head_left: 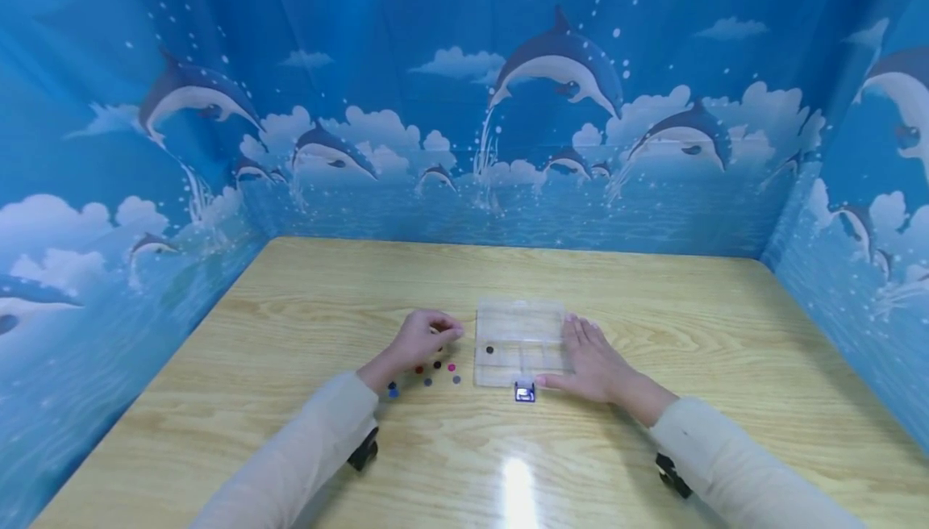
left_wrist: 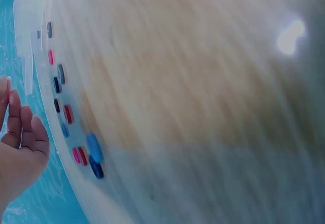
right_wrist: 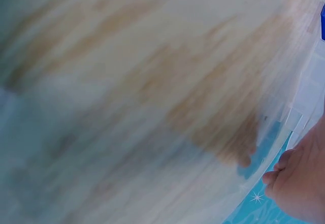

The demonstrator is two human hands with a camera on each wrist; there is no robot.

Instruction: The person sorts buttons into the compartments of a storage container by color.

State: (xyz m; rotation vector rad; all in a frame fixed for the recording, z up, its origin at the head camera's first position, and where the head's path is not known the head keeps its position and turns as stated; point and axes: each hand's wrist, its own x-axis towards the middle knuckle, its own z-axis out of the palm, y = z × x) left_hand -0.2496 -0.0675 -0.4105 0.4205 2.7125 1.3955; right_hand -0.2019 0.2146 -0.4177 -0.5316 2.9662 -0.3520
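Observation:
A clear plastic compartment box (head_left: 499, 378) lies open on the table, with one dark round disc (head_left: 489, 350) in a left compartment. My right hand (head_left: 597, 368) rests flat along the box's right side, fingers straight, thumb at the front edge by a blue-and-white piece (head_left: 525, 392). To the box's left, my left hand (head_left: 422, 339) is over the table, thumb and index fingertips together; whether something small is between them cannot be seen. Beneath and nearer lie several small round discs, among them a pink disc (head_left: 452, 368), a blue disc (head_left: 393, 393) and a red disc (left_wrist: 68, 114).
The wooden table (head_left: 348, 279) reaches back to a blue curtain (head_left: 406, 214) printed with dolphins, which also hangs at both sides. A dark wrist device (head_left: 364, 450) sits under the left sleeve, and another device (head_left: 672, 476) under the right one.

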